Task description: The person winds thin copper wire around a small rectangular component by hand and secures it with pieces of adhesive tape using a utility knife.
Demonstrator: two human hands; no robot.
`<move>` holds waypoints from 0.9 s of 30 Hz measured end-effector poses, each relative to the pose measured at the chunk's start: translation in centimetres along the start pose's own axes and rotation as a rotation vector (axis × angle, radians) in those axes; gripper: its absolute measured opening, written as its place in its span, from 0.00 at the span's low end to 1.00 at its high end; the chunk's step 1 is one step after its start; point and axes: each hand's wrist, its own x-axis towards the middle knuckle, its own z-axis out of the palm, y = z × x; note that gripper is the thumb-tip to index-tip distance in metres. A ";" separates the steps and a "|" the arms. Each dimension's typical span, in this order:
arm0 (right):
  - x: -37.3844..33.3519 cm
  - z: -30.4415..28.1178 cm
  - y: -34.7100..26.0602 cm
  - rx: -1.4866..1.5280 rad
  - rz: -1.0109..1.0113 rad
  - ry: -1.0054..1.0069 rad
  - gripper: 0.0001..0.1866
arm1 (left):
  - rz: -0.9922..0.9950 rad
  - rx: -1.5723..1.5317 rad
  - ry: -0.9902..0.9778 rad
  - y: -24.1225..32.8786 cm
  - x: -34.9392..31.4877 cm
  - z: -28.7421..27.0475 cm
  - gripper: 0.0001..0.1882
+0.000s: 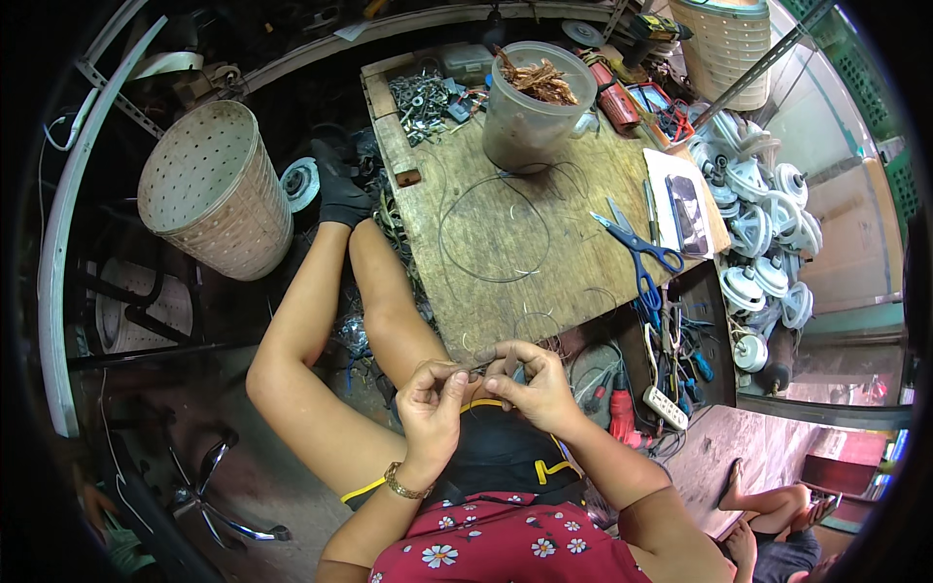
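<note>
My left hand (pixel 434 394) and my right hand (pixel 533 385) meet over my lap, just off the near edge of the wooden table (pixel 573 253). Thumb and fingers are pinched together on both. Between the fingertips runs a thin dark wire (pixel 477 372), mostly covered by the fingers. A big loose loop of thin wire (pixel 442 225) lies on the table beyond my hands. Right of that loop rest blue-handled scissors (pixel 637 243), with a second blue-handled tool (pixel 648 287) at the table's edge.
A clear bucket of copper scrap (pixel 537 126) stands at the table's back, beside metal bits (pixel 425 102). A phone (pixel 688 214) lies right. Past it are white plastic wheels (pixel 768 214), a tool drawer (pixel 695 330) and a power strip (pixel 665 407). A perforated basket (pixel 267 209) stands left; another person (pixel 777 515) sits lower right.
</note>
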 end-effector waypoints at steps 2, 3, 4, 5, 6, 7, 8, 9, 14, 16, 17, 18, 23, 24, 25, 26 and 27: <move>0.1 0.0 -0.2 -0.161 -0.140 0.027 0.10 | -0.018 -0.010 0.001 0.0 -0.1 0.1 0.03; 0.0 0.0 -0.6 -0.199 -0.145 0.027 0.10 | -0.011 -0.004 -0.006 -0.3 -0.1 0.1 0.03; 0.1 0.0 -0.9 -0.237 -0.149 0.027 0.11 | -0.006 0.002 -0.014 -0.4 -0.2 0.0 0.04; 0.1 0.0 -1.0 -0.230 -0.160 0.031 0.10 | 0.002 0.022 -0.028 -0.5 -0.1 0.0 0.04; 0.2 0.0 -1.0 -0.223 -0.172 0.035 0.09 | 0.009 0.042 -0.042 -0.5 -0.1 0.0 0.04; 0.2 0.1 -1.0 -0.216 -0.183 0.039 0.08 | 0.016 0.062 -0.055 -0.5 -0.1 0.0 0.04; 0.2 0.1 -1.0 -0.189 -0.111 0.043 0.07 | 0.016 0.022 -0.032 -0.4 0.1 0.0 0.04; 0.1 0.1 -0.9 -0.162 -0.038 0.046 0.06 | 0.016 -0.018 -0.009 -0.2 0.4 0.1 0.05; 1.3 -2.0 0.4 -0.108 -0.043 0.130 0.09 | -0.064 -0.238 0.063 -0.5 2.0 -0.7 0.07; 3.6 -4.0 0.1 -0.376 -0.219 0.281 0.12 | -0.054 -0.189 0.066 -0.7 2.2 -0.9 0.07; 4.8 -4.9 -0.2 -0.454 -0.236 0.333 0.17 | -0.062 -0.174 0.070 -0.9 2.3 -0.9 0.07; 6.1 -5.6 -0.9 -0.537 -0.258 0.388 0.21 | -0.067 -0.166 0.070 -0.9 2.5 -0.8 0.06; 9.0 -5.1 -0.7 -0.796 -0.571 0.475 0.28 | -0.073 -0.141 0.091 -0.4 3.0 -0.5 0.05; 8.3 -3.8 -1.2 -0.772 -0.585 0.367 0.25 | -0.065 -0.145 0.108 -0.3 3.1 -0.4 0.04; 7.2 -2.5 -1.7 -0.747 -0.598 0.261 0.22 | -0.057 -0.148 0.125 -0.3 3.1 -0.3 0.04; 6.2 -1.5 -2.1 -0.728 -0.605 0.166 0.19 | -0.050 -0.182 0.122 -0.3 3.2 -0.1 0.04; 5.7 -0.3 -2.0 -0.615 -0.567 0.109 0.15 | -0.042 -0.212 0.120 -0.4 3.3 0.2 0.04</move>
